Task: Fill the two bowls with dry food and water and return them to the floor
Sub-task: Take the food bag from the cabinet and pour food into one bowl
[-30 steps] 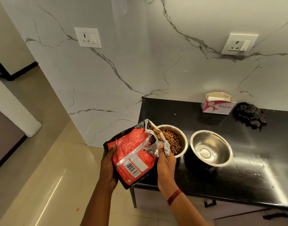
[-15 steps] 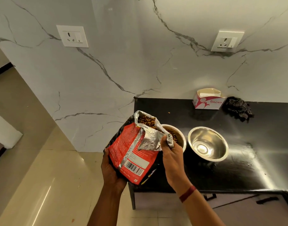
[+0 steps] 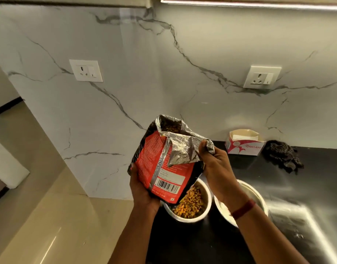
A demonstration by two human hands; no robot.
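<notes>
A red and silver bag of dry food (image 3: 160, 164) is held nearly upright above the black counter (image 3: 202, 242), its foil mouth open with kibble visible inside. My left hand (image 3: 143, 189) grips the bag's lower edge from underneath. My right hand (image 3: 213, 164) pinches the foil flap at the top right. Below the bag stands a steel bowl (image 3: 190, 206) filled with brown and orange kibble. A second steel bowl (image 3: 253, 195) sits to its right, mostly hidden by my right forearm; its contents cannot be seen.
A red and white cardboard box (image 3: 244, 143) and a dark crumpled cloth (image 3: 282, 157) lie at the back of the counter by the marble wall. Two wall sockets (image 3: 85, 70) (image 3: 262, 77) are above. Beige tiled floor (image 3: 40, 216) lies to the left of the counter.
The bag has been tipped back from pouring over the bowl to nearly upright and lifted higher. The view has moved closer over the bowls.
</notes>
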